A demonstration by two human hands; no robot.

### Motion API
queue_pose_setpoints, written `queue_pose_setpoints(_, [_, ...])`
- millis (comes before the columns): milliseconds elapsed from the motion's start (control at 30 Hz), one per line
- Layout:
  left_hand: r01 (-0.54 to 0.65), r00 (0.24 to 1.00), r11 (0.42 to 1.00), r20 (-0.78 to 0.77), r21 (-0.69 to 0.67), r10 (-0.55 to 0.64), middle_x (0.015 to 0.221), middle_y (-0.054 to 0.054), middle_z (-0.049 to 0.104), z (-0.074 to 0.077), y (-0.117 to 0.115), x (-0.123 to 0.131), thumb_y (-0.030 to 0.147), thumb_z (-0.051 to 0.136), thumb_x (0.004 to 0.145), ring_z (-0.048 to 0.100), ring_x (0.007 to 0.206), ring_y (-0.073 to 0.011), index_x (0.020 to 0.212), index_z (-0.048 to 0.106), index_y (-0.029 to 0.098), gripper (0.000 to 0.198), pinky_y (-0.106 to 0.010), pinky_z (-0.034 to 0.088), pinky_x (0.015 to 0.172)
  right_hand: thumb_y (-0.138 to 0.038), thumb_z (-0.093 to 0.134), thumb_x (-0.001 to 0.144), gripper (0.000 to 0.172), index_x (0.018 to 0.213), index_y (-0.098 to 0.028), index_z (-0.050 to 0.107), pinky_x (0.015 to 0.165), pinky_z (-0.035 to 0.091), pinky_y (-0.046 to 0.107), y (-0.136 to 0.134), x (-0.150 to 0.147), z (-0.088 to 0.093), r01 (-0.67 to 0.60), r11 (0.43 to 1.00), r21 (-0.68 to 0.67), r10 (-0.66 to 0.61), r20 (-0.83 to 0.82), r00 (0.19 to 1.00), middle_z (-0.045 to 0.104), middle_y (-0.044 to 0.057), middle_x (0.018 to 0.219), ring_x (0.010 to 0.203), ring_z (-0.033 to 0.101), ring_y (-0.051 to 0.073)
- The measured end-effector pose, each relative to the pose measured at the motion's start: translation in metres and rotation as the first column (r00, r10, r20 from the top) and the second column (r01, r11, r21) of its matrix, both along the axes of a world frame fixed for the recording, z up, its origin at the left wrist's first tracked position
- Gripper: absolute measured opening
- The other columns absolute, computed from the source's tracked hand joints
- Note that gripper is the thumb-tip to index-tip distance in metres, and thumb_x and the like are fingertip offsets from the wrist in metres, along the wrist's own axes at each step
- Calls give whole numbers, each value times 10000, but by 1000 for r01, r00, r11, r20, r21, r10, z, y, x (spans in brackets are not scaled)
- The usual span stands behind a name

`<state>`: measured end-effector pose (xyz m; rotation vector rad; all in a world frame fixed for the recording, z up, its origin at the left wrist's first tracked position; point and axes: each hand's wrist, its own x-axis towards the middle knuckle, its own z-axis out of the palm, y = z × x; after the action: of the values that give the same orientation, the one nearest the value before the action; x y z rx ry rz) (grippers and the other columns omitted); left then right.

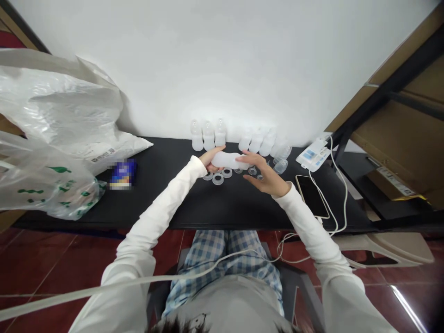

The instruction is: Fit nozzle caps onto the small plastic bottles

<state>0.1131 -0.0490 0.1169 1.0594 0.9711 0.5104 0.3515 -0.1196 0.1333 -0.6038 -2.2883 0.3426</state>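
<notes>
The left hand (214,159) is clamped on the near end of a cloudy white bottle (227,160), its thumb along the top and its fingers underneath. The bottle lies on its side just above the tabletop (236,208), held between the two hands. The right hand (260,173) has its fingers spread, the fingertips touching the other end of the bottle while the thumb stands apart below; the bottle's mouth is hidden there, and its cloudy wall does not show whether anything is inside

Behind, along the wall (225,60), three upright bottles (208,136) stand in a row under clear domed tops. To their right is a second group of bottles (256,141), paler against the glare, whose contents cannot be told. Beside that group, clear caps (280,166) lie on the tabletop. White rings (218,179) with open middles lie below the held bottle, some partly covered by the right hand

At the left, a large white bag (69,101) bulges above a see-through bag (52,189) printed in green; what they contain is unclear. A blue packet (124,172) lies near them. On the right are a power strip (314,155) and a phone (312,196) with a white cable
</notes>
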Motion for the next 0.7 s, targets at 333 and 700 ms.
queue_pose_setpoints(333, [-406, 905, 754, 112, 516, 410, 656, 21, 545, -6, -21, 20, 620, 770, 688, 505, 551, -83, 787, 591, 178, 487, -197, 339, 460, -641, 477, 915, 462, 1052, -223, 621, 676, 542, 352, 36, 8, -11, 299, 826, -477, -337, 6, 942, 672, 20, 740, 682, 648, 199])
queue_pose_setpoints(700, [-506, 862, 842, 71, 189, 502, 896, -105, 715, -31, 21, 14, 447, 794, 735, 682, 759, -178, 1036, 613, 141, 466, -260, 502, 585, -429, 714, 831, 510, 1251, -241, 495, 889, 542, 454, 40, 57, -37, 547, 833, 82, -500, -314, 808, 611, 119, 1211, 1105, 613, 271])
